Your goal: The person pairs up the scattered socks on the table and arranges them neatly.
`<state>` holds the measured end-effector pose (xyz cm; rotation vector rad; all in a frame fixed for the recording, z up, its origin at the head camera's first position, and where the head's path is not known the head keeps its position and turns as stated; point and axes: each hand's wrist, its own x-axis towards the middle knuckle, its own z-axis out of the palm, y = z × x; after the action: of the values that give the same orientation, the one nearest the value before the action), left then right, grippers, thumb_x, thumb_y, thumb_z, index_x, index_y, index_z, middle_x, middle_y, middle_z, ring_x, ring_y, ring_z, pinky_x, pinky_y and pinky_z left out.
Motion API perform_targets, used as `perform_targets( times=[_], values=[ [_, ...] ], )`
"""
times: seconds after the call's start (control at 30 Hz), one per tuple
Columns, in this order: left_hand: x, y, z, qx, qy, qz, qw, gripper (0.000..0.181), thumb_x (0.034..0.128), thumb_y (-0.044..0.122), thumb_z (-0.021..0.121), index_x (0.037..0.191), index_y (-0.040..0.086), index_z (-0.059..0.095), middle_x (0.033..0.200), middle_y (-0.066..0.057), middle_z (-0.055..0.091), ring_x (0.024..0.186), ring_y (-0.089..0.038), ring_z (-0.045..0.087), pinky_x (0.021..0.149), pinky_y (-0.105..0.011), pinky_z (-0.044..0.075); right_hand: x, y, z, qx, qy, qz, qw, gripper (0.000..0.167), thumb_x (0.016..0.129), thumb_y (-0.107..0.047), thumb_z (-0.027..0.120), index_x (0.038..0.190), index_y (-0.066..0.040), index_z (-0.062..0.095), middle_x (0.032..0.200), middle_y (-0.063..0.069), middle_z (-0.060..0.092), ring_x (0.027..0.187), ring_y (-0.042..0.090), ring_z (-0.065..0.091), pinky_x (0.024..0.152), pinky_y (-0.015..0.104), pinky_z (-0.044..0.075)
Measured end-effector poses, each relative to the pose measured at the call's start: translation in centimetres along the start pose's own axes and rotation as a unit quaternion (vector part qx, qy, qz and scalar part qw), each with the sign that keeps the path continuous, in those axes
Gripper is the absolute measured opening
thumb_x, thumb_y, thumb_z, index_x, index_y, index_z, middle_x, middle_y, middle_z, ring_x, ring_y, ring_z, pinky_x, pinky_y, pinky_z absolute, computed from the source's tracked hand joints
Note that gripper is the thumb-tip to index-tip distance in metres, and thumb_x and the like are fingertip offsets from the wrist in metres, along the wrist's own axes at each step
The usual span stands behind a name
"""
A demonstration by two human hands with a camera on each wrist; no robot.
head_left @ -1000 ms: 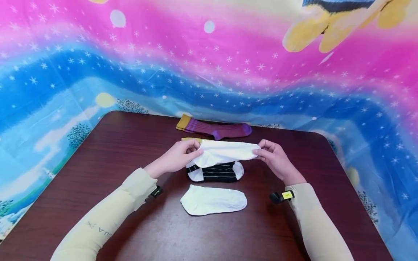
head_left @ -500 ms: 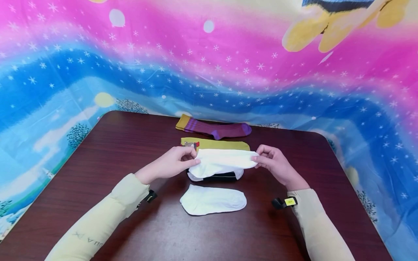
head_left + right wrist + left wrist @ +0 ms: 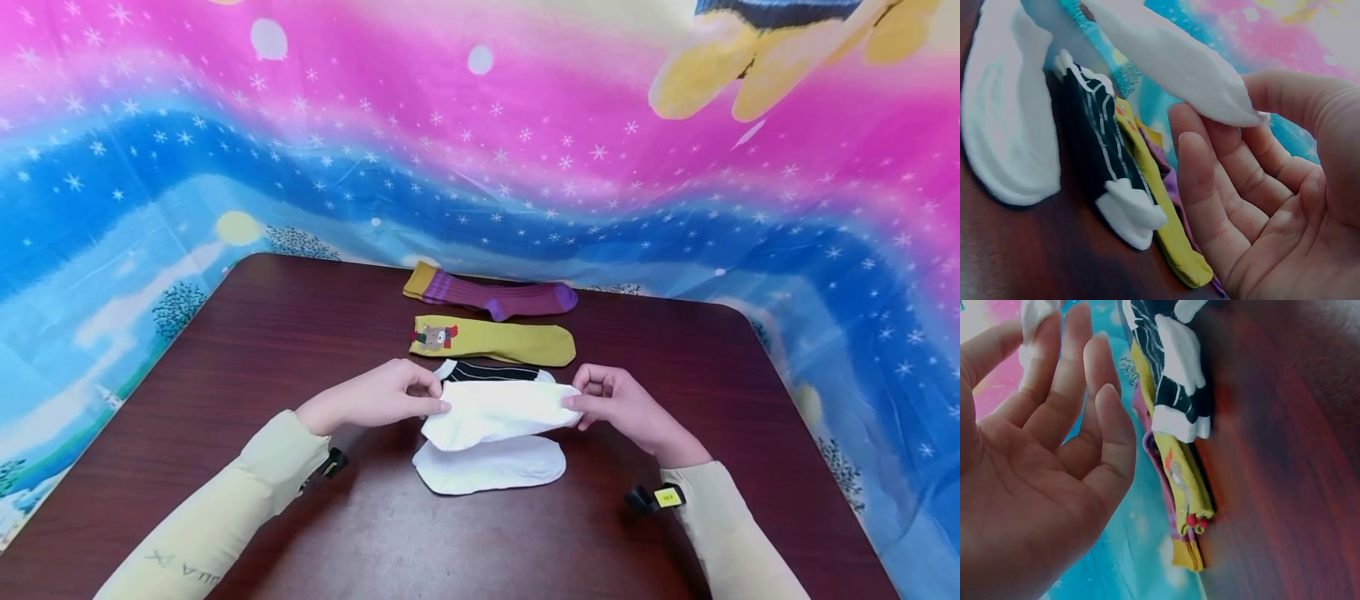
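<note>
A white ankle sock (image 3: 501,412) is stretched level between both hands, above the table. The left hand (image 3: 382,395) pinches its left end between thumb and fingers; the right hand (image 3: 626,410) pinches the toe end, seen closely in the right wrist view, where the white sock (image 3: 1175,59) slants up from the fingertips. Below it, a second white sock (image 3: 491,468) lies flat on the table, its upper edge covered by the held one. Just behind lies a black sock with white stripes (image 3: 495,372), mostly hidden in the head view but plain in the right wrist view.
Farther back lie a yellow sock (image 3: 510,342) with a bear picture and a purple sock (image 3: 502,297) with a mustard cuff, in a row across the dark wooden table (image 3: 285,333). A colourful printed cloth (image 3: 420,142) hangs behind and around the table.
Both hands have drawn the held white sock toward the person, from over the yellow and black socks to above the white sock on the table. The yellow sock has come into full view.
</note>
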<state>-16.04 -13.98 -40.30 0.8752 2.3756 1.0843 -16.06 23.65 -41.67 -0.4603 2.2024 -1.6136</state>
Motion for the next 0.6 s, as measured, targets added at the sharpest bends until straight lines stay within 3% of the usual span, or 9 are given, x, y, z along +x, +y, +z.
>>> perform_targets(
  times=[0.2, 0.37, 0.6],
  values=[
    [-0.6, -0.2, 0.5, -0.005, -0.047, 0.011, 0.9988, 0.024, 0.096, 0.032, 0.072, 0.077, 0.017, 0.071, 0.068, 0.011, 0.054, 0.066, -0.008, 0.045, 0.063, -0.026, 0.038, -0.6, 0.6, 0.7, -0.033, -0.026, 0.008, 0.9991, 0.023, 0.094, -0.019, 0.075, 0.092, -0.004, 0.058, 0.071, 0.019, 0.063, 0.068, 0.035, 0.062, 0.063, 0.039, 0.056],
    [-1.0, -0.5, 0.9, 0.0, -0.083, 0.004, 0.9965, 0.027, 0.0946, 0.033, 0.074, 0.073, 0.017, 0.071, 0.063, 0.013, 0.053, 0.061, -0.005, 0.043, 0.06, -0.024, 0.036, -0.9, 1.3, 1.2, -0.052, -0.085, 0.015, 0.9949, 0.022, 0.095, -0.02, 0.074, 0.093, -0.004, 0.058, 0.068, 0.018, 0.065, 0.062, 0.038, 0.062, 0.057, 0.04, 0.054],
    [-1.0, -0.8, 1.5, 0.015, -0.094, -0.016, 0.9953, 0.027, 0.0932, 0.029, 0.076, 0.07, 0.016, 0.072, 0.061, 0.012, 0.055, 0.057, -0.003, 0.04, 0.057, -0.023, 0.035, -0.8, 2.3, 1.8, -0.048, -0.127, 0.03, 0.9903, 0.023, 0.097, -0.02, 0.073, 0.096, -0.002, 0.058, 0.071, 0.016, 0.07, 0.062, 0.04, 0.066, 0.053, 0.037, 0.054]
  ],
)
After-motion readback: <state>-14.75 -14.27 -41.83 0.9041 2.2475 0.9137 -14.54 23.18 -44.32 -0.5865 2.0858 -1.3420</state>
